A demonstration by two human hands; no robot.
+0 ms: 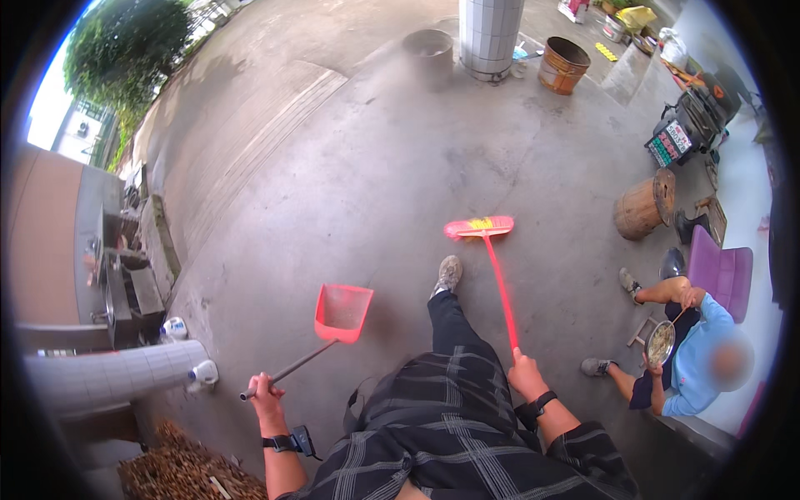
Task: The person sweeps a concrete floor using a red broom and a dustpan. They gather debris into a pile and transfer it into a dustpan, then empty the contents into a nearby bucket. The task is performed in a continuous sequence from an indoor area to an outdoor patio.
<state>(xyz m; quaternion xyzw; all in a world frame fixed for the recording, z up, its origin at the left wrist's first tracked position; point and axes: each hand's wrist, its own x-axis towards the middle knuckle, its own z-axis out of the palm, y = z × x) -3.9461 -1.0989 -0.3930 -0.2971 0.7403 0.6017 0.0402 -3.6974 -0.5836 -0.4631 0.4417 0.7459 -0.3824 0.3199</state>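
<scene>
In my left hand [267, 398] is the grey handle of a dustpan, fingers wrapped round it close to its end. The red dustpan [342, 312] is held out ahead of that hand, its wide edge pointing away from me. My right hand [527, 374] grips the red stick of a broom [500, 279]. The broom's red head, with a yellow patch on it, is out in front, just right of my forward shoe [448, 273]. Whether the dustpan touches the floor I cannot tell.
Grey concrete floor [400, 167] spreads ahead. At right a person [692, 350] in light blue sits with a bowl, near a purple seat [721, 271] and a wooden spool [642, 206]. A tiled column [490, 37] and rusty bucket [564, 67] stand far off. Firewood [183, 471] lies lower left.
</scene>
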